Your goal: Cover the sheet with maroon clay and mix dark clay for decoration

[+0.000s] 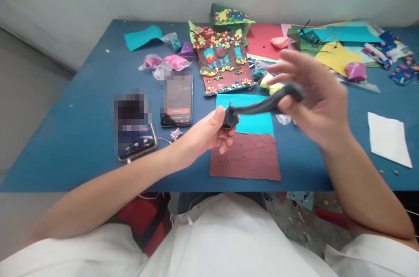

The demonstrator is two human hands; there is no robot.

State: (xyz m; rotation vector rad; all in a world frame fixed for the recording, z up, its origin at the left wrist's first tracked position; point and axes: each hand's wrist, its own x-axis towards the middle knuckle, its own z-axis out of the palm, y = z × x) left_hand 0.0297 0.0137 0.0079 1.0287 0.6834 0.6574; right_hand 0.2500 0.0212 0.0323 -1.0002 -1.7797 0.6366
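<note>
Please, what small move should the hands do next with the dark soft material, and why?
Probably the right hand should pull gently away from the left hand, to part the dark strand: it is stretched between both hands and looks thinner near the left one, which grips a dark lump.

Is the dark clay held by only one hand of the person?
No, the left hand and the right hand both hold the dark clay, which spans the gap between them.
</note>
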